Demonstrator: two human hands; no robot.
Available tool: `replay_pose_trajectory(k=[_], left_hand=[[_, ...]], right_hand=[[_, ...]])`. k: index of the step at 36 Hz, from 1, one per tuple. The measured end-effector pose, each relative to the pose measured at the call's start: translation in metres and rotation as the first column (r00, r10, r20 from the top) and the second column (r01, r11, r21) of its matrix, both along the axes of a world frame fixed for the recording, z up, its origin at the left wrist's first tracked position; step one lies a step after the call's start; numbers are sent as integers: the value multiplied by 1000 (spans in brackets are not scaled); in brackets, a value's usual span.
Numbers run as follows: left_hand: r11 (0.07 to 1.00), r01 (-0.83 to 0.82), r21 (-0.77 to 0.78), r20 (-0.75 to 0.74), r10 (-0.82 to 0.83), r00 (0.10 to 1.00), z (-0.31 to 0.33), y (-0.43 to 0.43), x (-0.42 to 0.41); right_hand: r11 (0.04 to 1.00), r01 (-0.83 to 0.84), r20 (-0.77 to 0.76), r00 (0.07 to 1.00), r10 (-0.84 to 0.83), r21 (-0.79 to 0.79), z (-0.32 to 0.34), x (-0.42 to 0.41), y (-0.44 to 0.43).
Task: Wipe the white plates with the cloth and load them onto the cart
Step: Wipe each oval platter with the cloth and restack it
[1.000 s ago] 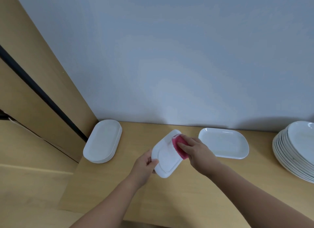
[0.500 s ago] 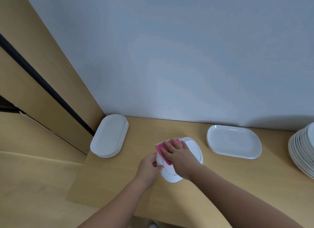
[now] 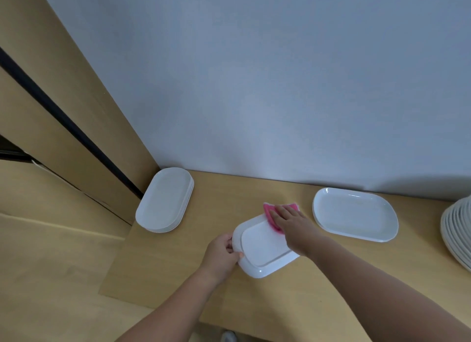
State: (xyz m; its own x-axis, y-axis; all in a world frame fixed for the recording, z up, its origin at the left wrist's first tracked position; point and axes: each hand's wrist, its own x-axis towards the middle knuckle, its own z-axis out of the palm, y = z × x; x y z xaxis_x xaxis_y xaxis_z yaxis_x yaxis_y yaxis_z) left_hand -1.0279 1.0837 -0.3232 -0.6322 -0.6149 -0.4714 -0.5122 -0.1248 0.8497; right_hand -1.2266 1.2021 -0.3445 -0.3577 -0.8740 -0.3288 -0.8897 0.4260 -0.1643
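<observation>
Plate [image 3: 265, 247] being wiped is just in front of the person, low over the desk [image 3: 216, 209] and tilted a little. I cannot tell whether it touches the wood. It looks turned base-up, though that is a guess from the raised inner outline.

The left hand [image 3: 221, 252] grips its near-left rim, fingers curled round the edge. The right hand [image 3: 293, 222] lies flat with straight fingers, pressing the pink cloth [image 3: 270, 211] onto the far end; part of the cloth hangs past the rim.

A stack [image 3: 164, 200] of oval plates sits to the left by the wall. One platter [image 3: 354, 214] lies just beyond the right forearm, and a round pile [image 3: 458, 232] is at the far right edge. No cart is in view.

The main risk is leverage. The plate is held at one end only, and the wiping pressure lands at the other. A hard stroke could twist the glazed rim out of the left hand, so the plate would knock the desk and chip. The cloth could also slide off the far edge, leaving bare fingers skidding on the glaze. A wide sweep of the right arm might nudge the platter.
</observation>
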Motion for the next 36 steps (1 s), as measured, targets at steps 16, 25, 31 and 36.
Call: replay_pose_trajectory(k=[16, 25, 31, 36], left_hand=[[996, 73, 52, -22, -72, 997, 4, -6, 4], [977, -64, 204, -5, 66, 998, -3, 0, 5], [977, -96, 188, 18, 95, 995, -6, -4, 1], [970, -116, 216, 10, 117, 993, -10, -3, 0]], right_hand=[[998, 48, 62, 997, -50, 31, -12, -7, 14], [994, 107, 123, 987, -106, 1, -8, -1, 24], [973, 231, 188, 956, -226, -2, -12, 12, 45], [970, 242, 188, 953, -239, 11, -20, 28, 56]])
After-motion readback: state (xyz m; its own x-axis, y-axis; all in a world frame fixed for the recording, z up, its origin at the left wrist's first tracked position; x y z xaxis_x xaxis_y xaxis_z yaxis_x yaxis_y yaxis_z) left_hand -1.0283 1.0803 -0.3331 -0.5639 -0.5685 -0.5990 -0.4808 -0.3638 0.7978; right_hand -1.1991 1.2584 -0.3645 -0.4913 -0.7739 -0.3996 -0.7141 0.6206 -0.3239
